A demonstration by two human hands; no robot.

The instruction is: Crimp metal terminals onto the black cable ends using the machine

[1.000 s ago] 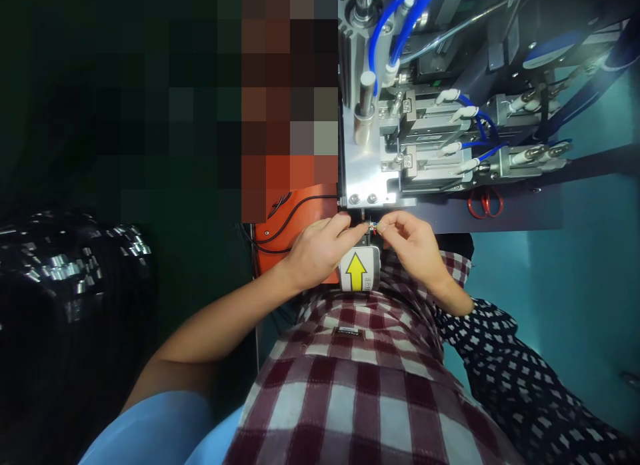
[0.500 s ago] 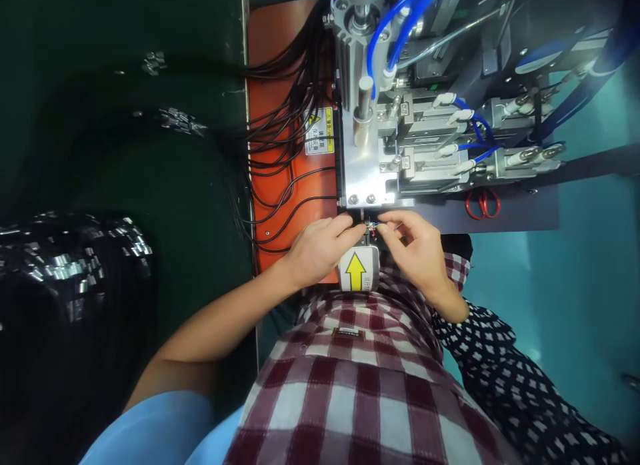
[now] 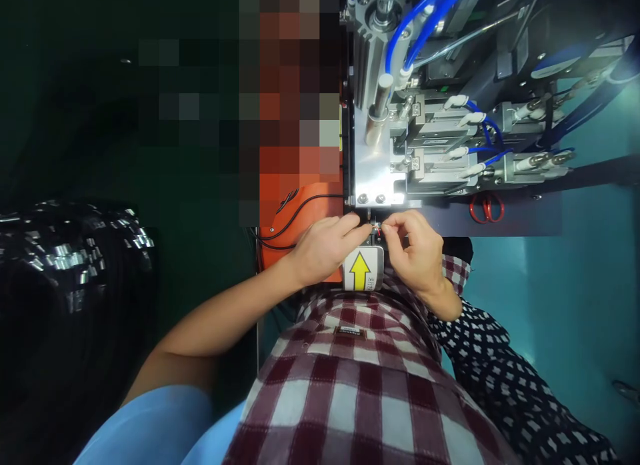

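My left hand [image 3: 325, 248] is closed at the front of the machine, thumb and index finger pinched around the end of a black cable [image 3: 280, 249] that runs in under it from the left. Small thin wires [image 3: 379, 230], one of them red, show between the fingertips of my two hands. My right hand [image 3: 417, 252] pinches these wires from the other side. Just below the fingertips sits a pale cover with a yellow arrow [image 3: 360, 272]. The exact shape of the wire ends is too small to make out.
Above my hands stands a metal press [image 3: 373, 165] with pneumatic cylinders and blue hoses [image 3: 425, 25]. Red-handled scissors [image 3: 487, 208] lie on the dark base plate at right. Bundled black cables with shiny ends [image 3: 75, 258] rest on the green surface. An orange panel [image 3: 320, 212] is at left, partly pixelated.
My right thumb and index finger have closed together on the wires, having been slightly apart before. My left hand keeps its grip at the fixture. The view has shifted slightly.
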